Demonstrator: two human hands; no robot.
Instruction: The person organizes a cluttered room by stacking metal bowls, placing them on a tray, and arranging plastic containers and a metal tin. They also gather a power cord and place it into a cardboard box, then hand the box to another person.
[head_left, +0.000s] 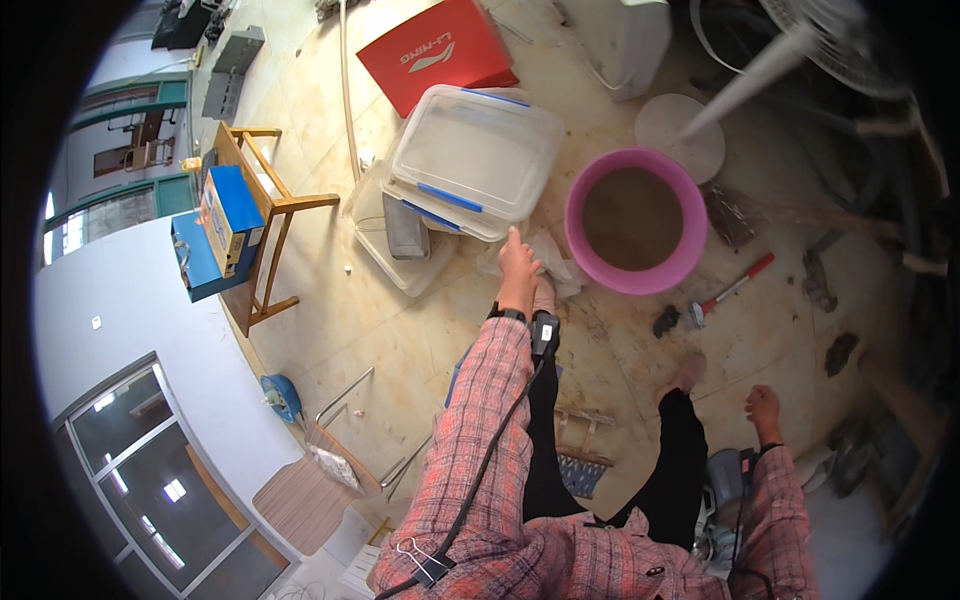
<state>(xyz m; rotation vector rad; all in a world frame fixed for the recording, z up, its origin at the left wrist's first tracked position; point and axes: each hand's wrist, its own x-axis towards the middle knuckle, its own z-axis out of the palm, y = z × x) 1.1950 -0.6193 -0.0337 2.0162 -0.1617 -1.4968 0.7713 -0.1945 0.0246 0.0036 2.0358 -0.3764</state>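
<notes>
My left hand reaches forward beside the near right corner of a clear plastic storage box lid with blue latches. Its thumb points at that corner and the fingers curl; whether it grips anything is not plain. Crumpled clear plastic lies on the floor just right of it. To the right stands a pink plastic tub holding murky brown water. My right hand hangs at my right side with its fingers curled and nothing seen in it.
A grey rectangular container rests by the lid. Beyond it lies a red shoe box. A white pedestal fan stands behind the tub. A red-handled scraper and dark clumps lie rightward. A wooden stool stands left.
</notes>
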